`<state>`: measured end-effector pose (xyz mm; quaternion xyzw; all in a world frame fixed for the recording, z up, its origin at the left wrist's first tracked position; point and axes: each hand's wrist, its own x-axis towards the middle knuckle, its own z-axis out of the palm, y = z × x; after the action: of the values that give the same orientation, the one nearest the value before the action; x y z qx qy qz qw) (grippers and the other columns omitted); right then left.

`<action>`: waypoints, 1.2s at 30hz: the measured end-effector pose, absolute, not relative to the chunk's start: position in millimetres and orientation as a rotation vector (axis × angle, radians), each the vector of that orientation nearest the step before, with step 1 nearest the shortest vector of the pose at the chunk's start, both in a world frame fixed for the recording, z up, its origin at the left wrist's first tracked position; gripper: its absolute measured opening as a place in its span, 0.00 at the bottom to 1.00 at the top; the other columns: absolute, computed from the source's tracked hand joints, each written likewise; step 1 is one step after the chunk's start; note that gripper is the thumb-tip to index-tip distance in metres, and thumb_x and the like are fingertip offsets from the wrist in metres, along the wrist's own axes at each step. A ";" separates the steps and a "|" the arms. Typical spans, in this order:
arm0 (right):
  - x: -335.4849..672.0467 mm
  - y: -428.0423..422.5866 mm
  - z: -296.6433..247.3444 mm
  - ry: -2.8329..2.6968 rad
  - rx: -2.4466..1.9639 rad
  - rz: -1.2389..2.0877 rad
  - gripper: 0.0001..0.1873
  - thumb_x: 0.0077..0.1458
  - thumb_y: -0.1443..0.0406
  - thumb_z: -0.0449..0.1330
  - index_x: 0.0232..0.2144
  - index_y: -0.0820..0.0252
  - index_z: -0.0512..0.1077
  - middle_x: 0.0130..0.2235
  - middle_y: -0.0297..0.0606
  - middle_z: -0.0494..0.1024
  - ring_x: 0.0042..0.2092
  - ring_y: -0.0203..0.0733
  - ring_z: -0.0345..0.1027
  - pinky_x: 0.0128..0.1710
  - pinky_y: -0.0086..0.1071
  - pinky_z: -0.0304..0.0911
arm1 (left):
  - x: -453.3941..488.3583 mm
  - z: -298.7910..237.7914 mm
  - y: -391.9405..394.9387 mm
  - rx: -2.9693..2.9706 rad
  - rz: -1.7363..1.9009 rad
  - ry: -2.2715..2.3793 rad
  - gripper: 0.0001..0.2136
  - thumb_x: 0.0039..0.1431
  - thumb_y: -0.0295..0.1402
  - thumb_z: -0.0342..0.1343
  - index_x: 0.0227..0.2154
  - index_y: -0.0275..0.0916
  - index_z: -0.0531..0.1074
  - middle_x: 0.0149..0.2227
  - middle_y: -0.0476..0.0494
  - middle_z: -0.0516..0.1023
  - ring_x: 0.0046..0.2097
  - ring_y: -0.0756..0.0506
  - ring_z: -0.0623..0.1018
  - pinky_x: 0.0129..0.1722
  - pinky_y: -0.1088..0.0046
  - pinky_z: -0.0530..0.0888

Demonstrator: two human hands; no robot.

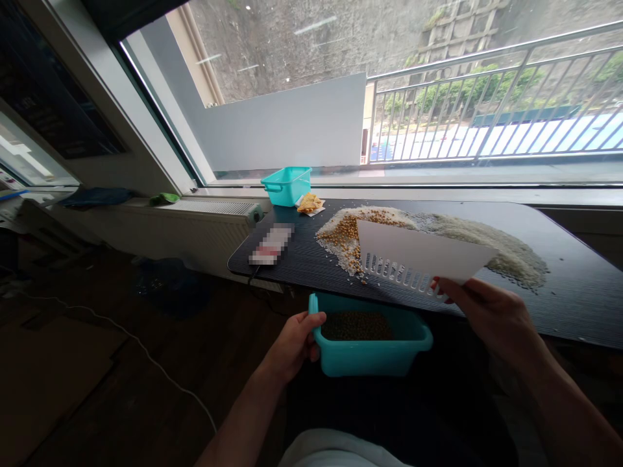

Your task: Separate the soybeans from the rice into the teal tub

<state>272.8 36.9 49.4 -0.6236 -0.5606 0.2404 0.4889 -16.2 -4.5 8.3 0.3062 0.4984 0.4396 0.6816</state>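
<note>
My left hand (298,338) is closed around the left handle of a turquoise plastic tub (370,358), just below the table's front edge. Small brownish grains or beans (357,325) lie in the tub, in shadow. Between the fingers and thumb of my right hand (479,299) is a white slotted sheet (418,253), held by its lower right part. Its slots run along the lower edge, over the table. Behind and left of the sheet spreads a heap of yellow kernels (346,227) mixed with white rice-like grains; the sheet hides part of it.
A pale grain pile (511,250) lies on the right of the dark table (579,285). At the back left stand a second turquoise tub (294,187) and yellow pieces on paper (310,203). A blurred-out flat object (272,244) with a cable lies nearer. Behind is a window.
</note>
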 end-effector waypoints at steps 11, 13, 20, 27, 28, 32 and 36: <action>270.3 48.5 43.6 -1.407 -1.439 0.637 0.21 0.40 0.47 0.64 0.22 0.59 0.78 0.23 0.36 0.76 0.27 0.39 0.66 0.31 0.33 0.63 | -17.6 4.2 -4.3 0.669 0.992 1.109 0.21 0.40 0.47 0.66 0.19 0.39 0.61 0.14 0.58 0.59 0.14 0.56 0.61 0.13 0.80 0.57; 268.3 47.5 45.8 -1.379 -1.450 0.633 0.19 0.42 0.48 0.64 0.23 0.59 0.78 0.24 0.36 0.76 0.28 0.39 0.66 0.32 0.33 0.63 | -17.7 3.8 -3.9 0.674 0.994 1.102 0.21 0.41 0.46 0.66 0.19 0.39 0.62 0.14 0.58 0.60 0.14 0.56 0.62 0.13 0.80 0.58; 266.2 53.4 44.1 -1.471 -1.435 0.625 0.19 0.44 0.48 0.62 0.24 0.57 0.77 0.24 0.36 0.76 0.27 0.39 0.66 0.30 0.34 0.63 | -18.5 2.6 -3.9 0.674 1.001 1.098 0.20 0.41 0.47 0.66 0.19 0.39 0.62 0.13 0.58 0.59 0.14 0.55 0.62 0.13 0.80 0.58; 270.4 51.9 43.1 -1.441 -1.418 0.622 0.17 0.42 0.48 0.63 0.21 0.55 0.77 0.22 0.34 0.76 0.26 0.40 0.68 0.29 0.34 0.66 | -19.4 1.7 -4.0 0.681 0.996 1.103 0.21 0.41 0.47 0.66 0.18 0.38 0.62 0.13 0.58 0.59 0.14 0.56 0.62 0.13 0.80 0.58; 269.5 51.7 44.4 -1.444 -1.422 0.620 0.17 0.42 0.48 0.63 0.21 0.55 0.77 0.21 0.34 0.76 0.26 0.40 0.69 0.29 0.34 0.66 | -19.4 1.6 -4.1 0.684 0.998 1.101 0.21 0.41 0.47 0.66 0.18 0.38 0.62 0.13 0.58 0.59 0.14 0.56 0.62 0.13 0.80 0.58; 264.4 49.5 49.8 -1.459 -1.418 0.657 0.18 0.40 0.48 0.63 0.21 0.55 0.77 0.22 0.35 0.77 0.26 0.40 0.69 0.29 0.34 0.67 | -19.2 2.4 -4.3 0.687 0.993 1.104 0.21 0.42 0.46 0.66 0.18 0.39 0.61 0.14 0.58 0.59 0.14 0.56 0.62 0.14 0.80 0.57; 262.8 44.6 51.8 -1.470 -1.390 0.674 0.18 0.39 0.47 0.63 0.21 0.55 0.77 0.23 0.35 0.78 0.27 0.41 0.70 0.29 0.34 0.68 | -18.6 3.7 -4.4 0.682 0.991 1.113 0.20 0.42 0.47 0.66 0.19 0.39 0.62 0.14 0.58 0.59 0.14 0.56 0.61 0.13 0.80 0.56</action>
<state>262.8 44.6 51.8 -0.5705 -0.6035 0.2768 0.4834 -18.6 -4.4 3.7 0.3042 0.4962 0.4420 0.6826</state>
